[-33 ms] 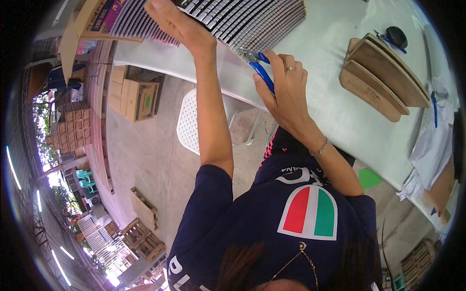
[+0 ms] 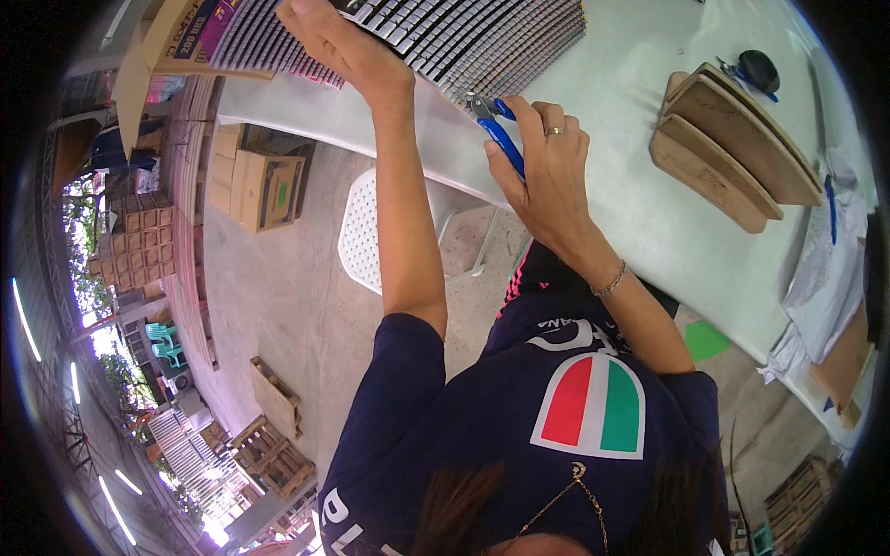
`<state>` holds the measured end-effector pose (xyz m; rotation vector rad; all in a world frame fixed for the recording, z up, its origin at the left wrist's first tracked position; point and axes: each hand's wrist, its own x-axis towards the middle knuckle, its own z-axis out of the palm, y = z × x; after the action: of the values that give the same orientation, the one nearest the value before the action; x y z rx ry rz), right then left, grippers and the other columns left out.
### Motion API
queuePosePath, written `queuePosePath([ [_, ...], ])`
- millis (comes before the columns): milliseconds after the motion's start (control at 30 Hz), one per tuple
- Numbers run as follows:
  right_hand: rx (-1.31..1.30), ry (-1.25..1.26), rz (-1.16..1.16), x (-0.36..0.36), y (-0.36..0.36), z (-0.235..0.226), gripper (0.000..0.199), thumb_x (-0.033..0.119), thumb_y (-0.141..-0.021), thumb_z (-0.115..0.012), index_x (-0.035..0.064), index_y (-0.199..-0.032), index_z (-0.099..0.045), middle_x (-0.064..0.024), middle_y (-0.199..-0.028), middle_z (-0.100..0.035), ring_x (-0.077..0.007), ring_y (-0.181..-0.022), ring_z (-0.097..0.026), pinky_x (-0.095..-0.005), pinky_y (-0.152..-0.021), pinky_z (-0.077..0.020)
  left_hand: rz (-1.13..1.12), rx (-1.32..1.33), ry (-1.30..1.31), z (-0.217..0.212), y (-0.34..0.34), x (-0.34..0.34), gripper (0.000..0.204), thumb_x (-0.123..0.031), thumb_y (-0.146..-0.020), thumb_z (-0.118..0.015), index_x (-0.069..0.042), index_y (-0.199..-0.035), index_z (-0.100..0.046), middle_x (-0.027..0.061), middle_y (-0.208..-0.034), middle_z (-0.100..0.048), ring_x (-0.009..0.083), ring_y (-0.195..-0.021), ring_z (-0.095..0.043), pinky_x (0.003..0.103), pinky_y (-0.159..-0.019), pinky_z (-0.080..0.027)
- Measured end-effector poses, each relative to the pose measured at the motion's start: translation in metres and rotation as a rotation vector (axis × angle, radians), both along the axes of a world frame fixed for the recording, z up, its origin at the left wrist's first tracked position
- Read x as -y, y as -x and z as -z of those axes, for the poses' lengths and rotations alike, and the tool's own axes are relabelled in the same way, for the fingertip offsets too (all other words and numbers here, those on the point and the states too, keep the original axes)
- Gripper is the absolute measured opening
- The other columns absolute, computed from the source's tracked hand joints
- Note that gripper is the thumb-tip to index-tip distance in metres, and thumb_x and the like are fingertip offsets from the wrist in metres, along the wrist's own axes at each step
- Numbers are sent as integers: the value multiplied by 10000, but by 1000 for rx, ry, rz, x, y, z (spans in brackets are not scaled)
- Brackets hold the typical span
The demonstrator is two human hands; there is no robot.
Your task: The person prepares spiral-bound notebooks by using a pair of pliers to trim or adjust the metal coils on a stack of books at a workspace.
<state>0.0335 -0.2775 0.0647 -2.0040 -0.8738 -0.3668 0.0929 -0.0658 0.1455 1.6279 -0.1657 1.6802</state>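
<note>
My right hand (image 2: 554, 181) grips blue-handled wire cutters (image 2: 505, 148), the thumb on one handle and the fingers round the other. The metal jaws meet the near edge of a wide bundle of thin, shiny silver-and-black strips (image 2: 482, 42) lying on the white table. Whether the jaws are closed on a strip is too small to tell. At the top edge, my left hand (image 2: 357, 65) lies along the strips, its fingers stretched out and partly cut off by the frame. More strips (image 2: 269, 42) show to its left.
An open cardboard box (image 2: 176, 46) stands beside the strips. Curved wooden pieces (image 2: 728, 139) and a black round object (image 2: 758, 70) rest on the white table (image 2: 612, 204) to the right. Below are a white stool (image 2: 360, 232), a carton (image 2: 264, 190) and wooden pallets (image 2: 273, 456).
</note>
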Motion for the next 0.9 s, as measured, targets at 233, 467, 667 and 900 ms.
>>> queuePosePath([
  [233,-272,-42,-182,-2,-6,3,415,265,-939,-653,31,-1270,-565,-167,-991,-580,-292,-859,-536,-422,-797,-421,47,-12,2,0,0,-2,418,-320,-1104,-359,-13,-928,-581,96,-951,-608,189,-978,-564,481,-1207,-283],
  [467,-411,-138,-247,5,-6,0,427,283,-954,-635,38,-1294,-547,-181,-1035,-585,-302,-927,-550,-438,-844,-414,-9,-32,-1,0,5,-3,424,-332,-1105,-363,-9,-948,-587,103,-967,-612,210,-1056,-559,478,-1198,-284],
  [667,-34,77,-44,2,-1,9,505,306,-925,-672,52,-1341,-541,-166,-1095,-548,-310,-1003,-496,-450,-895,-363,80,-11,72,0,1,4,433,-340,-1109,-358,-10,-958,-594,109,-983,-618,235,-1146,-521,464,-1170,-282],
  [900,-1319,-188,-558,11,-27,-25,340,307,-1006,-578,10,-1168,-540,-172,-865,-605,-282,-786,-616,-355,-703,-471,256,30,332,-9,12,14,436,-343,-1111,-363,-7,-964,-598,103,-976,-613,234,-1139,-519,468,-1139,-311],
])
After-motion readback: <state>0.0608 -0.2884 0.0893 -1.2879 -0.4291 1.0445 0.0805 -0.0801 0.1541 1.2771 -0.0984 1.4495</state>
